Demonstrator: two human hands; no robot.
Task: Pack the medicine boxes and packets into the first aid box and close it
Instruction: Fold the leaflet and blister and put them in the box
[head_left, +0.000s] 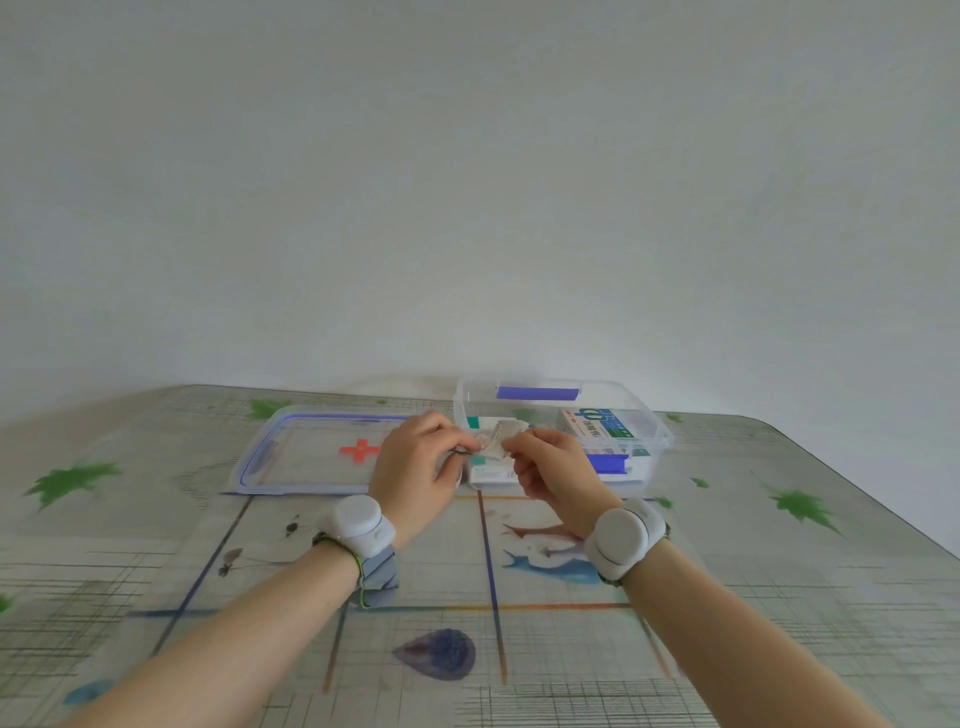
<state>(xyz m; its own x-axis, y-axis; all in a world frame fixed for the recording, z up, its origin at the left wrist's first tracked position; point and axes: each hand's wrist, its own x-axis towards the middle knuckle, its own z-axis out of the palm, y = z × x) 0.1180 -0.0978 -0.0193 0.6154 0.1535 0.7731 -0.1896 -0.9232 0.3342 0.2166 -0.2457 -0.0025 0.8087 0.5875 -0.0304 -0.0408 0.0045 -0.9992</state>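
Observation:
The clear plastic first aid box (655, 423) with blue latches stands open at the far middle of the table. Inside it lie a white medicine box with blue-green print (597, 422) on the right and a white and teal box (488, 473) at the left front. My left hand (415, 470) and my right hand (553, 470) meet just in front of the box's left end. Both pinch a small crinkled white packet (498, 436) between the fingertips, held above the box's near rim. The lid (311, 449), clear with a blue seal and a red cross, lies flat to the left of the box.
The table (727, 597) carries a patterned cloth with green leaves and fish drawings. A plain white wall stands right behind the box. Both wrists wear white round sensor bands.

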